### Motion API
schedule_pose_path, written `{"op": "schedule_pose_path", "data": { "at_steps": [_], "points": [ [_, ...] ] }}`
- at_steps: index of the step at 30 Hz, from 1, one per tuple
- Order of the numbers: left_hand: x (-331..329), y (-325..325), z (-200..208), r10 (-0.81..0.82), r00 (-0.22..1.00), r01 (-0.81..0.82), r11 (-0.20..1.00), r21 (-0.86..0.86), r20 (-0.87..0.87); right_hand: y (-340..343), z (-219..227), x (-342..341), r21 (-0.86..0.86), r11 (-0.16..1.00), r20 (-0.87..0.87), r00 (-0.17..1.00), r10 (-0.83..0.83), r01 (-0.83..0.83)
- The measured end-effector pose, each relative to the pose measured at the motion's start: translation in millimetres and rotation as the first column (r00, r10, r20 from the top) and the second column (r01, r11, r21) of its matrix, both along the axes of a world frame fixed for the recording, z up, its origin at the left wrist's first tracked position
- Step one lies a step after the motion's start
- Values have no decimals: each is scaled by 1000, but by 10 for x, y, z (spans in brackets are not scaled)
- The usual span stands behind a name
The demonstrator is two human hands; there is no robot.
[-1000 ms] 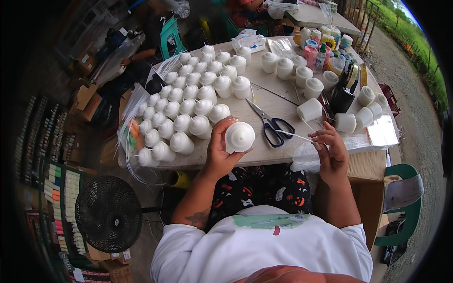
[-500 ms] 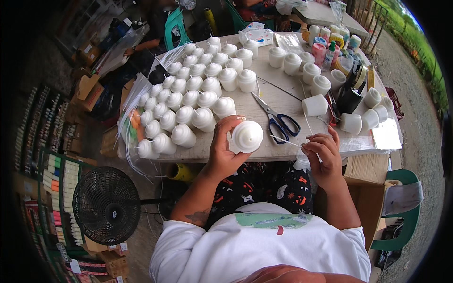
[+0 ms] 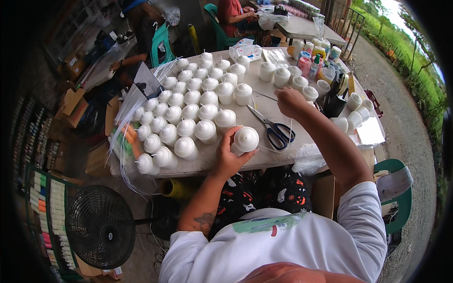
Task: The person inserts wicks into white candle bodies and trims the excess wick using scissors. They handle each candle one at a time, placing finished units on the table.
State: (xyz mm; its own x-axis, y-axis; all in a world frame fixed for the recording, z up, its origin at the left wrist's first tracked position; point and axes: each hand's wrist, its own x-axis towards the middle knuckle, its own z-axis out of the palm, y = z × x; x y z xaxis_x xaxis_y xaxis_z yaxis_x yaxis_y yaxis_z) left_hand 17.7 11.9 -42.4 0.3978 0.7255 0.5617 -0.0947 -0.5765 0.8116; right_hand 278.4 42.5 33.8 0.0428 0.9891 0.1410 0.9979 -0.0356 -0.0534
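Observation:
My left hand (image 3: 232, 154) grips a white domed candle (image 3: 246, 139) at the table's near edge, tilted on its side. My right hand (image 3: 289, 101) is raised over the table, fingers pinched on a thin white string (image 3: 289, 137) that runs down toward the candle. Blue-handled scissors (image 3: 275, 129) lie on the table (image 3: 264, 111) between my hands. Rows of several white candles (image 3: 188, 111) with wicks stand to the left of my left hand.
More white cups (image 3: 292, 78) and coloured jars (image 3: 314, 56) stand at the far right, with a black tape dispenser (image 3: 336, 96). A black fan (image 3: 100, 226) stands on the floor at left. A green chair (image 3: 396, 188) is to my right. Other people sit beyond the table.
My right hand rose from the table's near edge and moved away over the scissors, drawing the string out. The left hand kept the candle, tilting it slightly.

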Motion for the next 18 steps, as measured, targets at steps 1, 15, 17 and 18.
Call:
{"op": "schedule_pose_path", "data": {
  "at_steps": [1,15,17,18],
  "points": [
    [-30,2,-5,5,1000,-4,1000,8,-19,145,-50,10,-99,994,5,999,-34,34],
    [-76,-9,43,20,995,-15,999,47,-93,681,-379,264,-263,959,-84,988,-129,103],
    [-72,4,16,20,997,-16,999,44,-72,627,-324,106,-152,988,-171,984,-42,15],
    [-67,21,2,14,998,-11,999,37,-64,638,-369,91,-72,997,-202,979,14,-29]
  ]
}}
